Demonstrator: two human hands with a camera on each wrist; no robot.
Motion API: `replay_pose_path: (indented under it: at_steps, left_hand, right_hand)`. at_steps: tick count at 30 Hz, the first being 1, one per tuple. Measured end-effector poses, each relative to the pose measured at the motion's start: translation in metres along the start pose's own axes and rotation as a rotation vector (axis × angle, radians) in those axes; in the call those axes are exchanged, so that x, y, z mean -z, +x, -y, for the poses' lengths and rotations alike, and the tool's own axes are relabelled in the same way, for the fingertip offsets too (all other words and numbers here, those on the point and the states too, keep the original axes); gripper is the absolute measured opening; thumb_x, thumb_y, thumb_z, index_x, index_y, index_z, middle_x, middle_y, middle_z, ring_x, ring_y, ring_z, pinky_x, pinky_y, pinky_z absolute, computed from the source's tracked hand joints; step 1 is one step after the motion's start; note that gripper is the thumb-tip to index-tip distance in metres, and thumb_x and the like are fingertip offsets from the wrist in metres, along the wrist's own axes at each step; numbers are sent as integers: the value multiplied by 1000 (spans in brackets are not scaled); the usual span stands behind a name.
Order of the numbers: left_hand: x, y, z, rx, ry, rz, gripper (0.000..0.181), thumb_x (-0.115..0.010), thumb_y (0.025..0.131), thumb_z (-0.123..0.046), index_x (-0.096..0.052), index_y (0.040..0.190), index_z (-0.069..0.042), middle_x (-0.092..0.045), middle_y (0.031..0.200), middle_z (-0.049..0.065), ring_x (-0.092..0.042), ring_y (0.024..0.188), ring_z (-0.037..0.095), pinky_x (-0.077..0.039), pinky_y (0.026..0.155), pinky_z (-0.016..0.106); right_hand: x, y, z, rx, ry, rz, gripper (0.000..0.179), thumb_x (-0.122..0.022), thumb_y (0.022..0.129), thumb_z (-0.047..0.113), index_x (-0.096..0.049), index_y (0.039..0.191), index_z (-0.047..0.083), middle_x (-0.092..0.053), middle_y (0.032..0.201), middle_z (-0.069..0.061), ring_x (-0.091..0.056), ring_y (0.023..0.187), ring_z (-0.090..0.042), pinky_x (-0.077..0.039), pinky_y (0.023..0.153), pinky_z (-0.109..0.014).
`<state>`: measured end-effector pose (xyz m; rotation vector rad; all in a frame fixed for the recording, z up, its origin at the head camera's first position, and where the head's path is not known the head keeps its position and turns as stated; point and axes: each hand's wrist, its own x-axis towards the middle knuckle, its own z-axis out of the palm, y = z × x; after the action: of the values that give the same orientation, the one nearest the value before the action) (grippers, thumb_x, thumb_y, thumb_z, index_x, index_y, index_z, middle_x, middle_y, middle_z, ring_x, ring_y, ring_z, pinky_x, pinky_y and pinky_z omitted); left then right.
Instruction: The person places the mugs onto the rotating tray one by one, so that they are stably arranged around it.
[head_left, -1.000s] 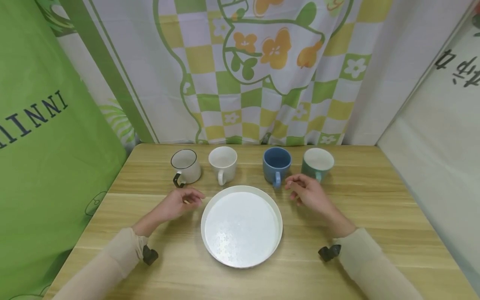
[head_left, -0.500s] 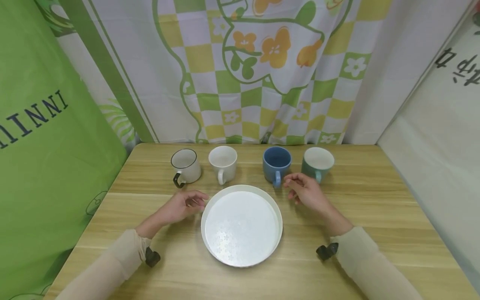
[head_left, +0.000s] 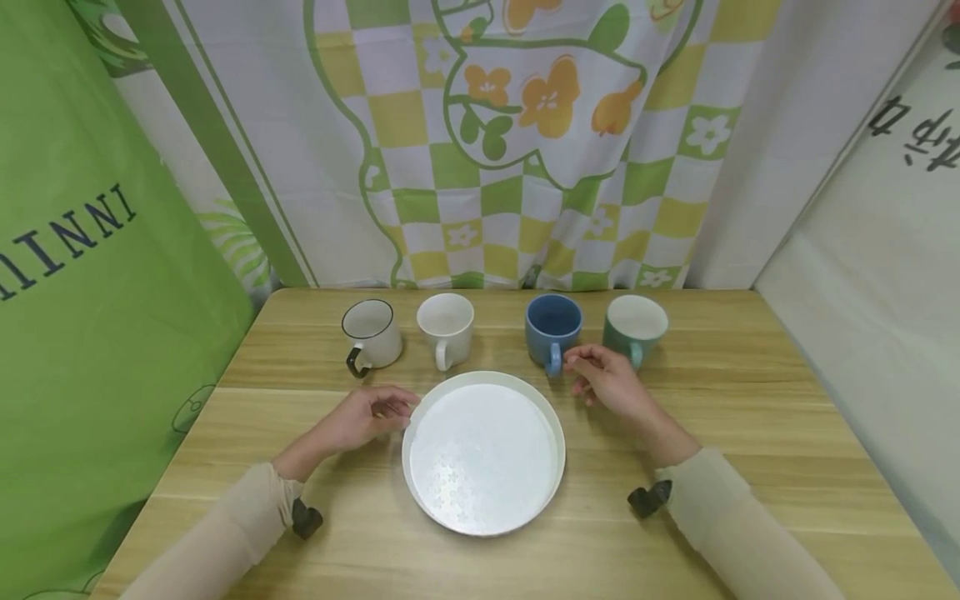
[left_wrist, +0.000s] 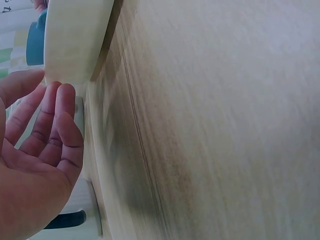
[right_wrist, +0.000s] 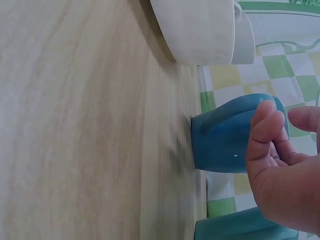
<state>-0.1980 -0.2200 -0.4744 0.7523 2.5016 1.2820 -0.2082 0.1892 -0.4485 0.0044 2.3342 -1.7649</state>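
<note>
My left hand point(head_left: 367, 418) is at the left rim of a round white tray point(head_left: 483, 467), its fingers loosely bent and gripping nothing. In the left wrist view the fingertips lie against or just beside the tray's wall point(left_wrist: 75, 40); contact is hard to tell. Close to the handle of a blue mug point(head_left: 546, 343) is my right hand point(head_left: 613, 385), thumb and fingers apart. The right wrist view has these fingers point(right_wrist: 261, 132) in front of the blue mug point(right_wrist: 215, 147), with a gap to the thumb. A green mug point(head_left: 613, 342) with a white inside stands just behind that hand.
Left of the blue mug stand a white mug point(head_left: 456, 343) and a white mug with a black rim and handle point(head_left: 384, 347). All handles face the near side. A patterned curtain point(head_left: 502, 200) hangs behind the wooden table point(head_left: 750, 400); green cloth point(head_left: 112, 333) hangs at left.
My left hand has shifted slightly right, up to the tray's rim. My right hand has moved a little left, nearer the blue mug's handle. The mugs and tray stay put.
</note>
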Motion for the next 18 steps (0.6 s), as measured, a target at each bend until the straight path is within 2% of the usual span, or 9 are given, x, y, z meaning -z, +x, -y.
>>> replay_pose_path:
  at_steps: [7,18]
  left_hand:
    - [-1,-1,0,21,-1,4,28,-71,91,-10,-69,119,-6,-73,105,11,-66,93,10,-56,82,24]
    - [-2,-1,1,32,-6,-3,28,-71,91,-9,-69,118,-4,-73,103,13,-66,93,12,-55,81,24]
  right_hand:
    - [-2,5,0,-15,-16,3,32,-48,105,21,-55,127,-1,-59,121,-22,-61,77,-13,-51,59,-24]
    - [-5,11,-3,-20,-7,6,32,-53,104,20,-57,123,-5,-64,99,-11,-61,71,-11,-49,57,-22]
